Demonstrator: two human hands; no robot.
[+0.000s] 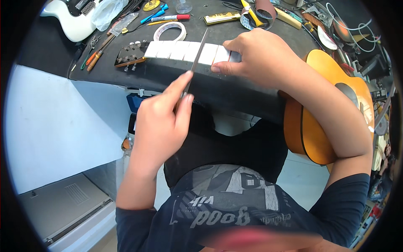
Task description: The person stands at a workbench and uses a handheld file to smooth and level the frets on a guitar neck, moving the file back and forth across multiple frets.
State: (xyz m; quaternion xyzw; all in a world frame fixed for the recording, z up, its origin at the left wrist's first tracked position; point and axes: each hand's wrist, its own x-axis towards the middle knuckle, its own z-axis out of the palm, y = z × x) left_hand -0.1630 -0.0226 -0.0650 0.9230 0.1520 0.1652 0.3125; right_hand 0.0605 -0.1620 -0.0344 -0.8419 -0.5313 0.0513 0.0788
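An acoustic guitar (324, 69) with an orange body lies across the bench edge, its body at my right and its headstock (131, 53) to the left. White tape strips (177, 50) cover the fingerboard between the frets. My left hand (164, 116) is closed around a slim metal file (199, 52), index finger stretched along it. The file slants up across the taped neck; whether it touches a fret, I cannot tell. My right hand (262, 54) grips the neck nearer the body, thumb on the near side and fingers on the far side.
Behind the neck, a roll of masking tape (181, 32) lies near a red-capped marker (170, 17) and a yellow box (221, 18). A white guitar body (73, 21) sits far left, with screwdrivers (97, 56) nearby. Tools and cables crowd the far right.
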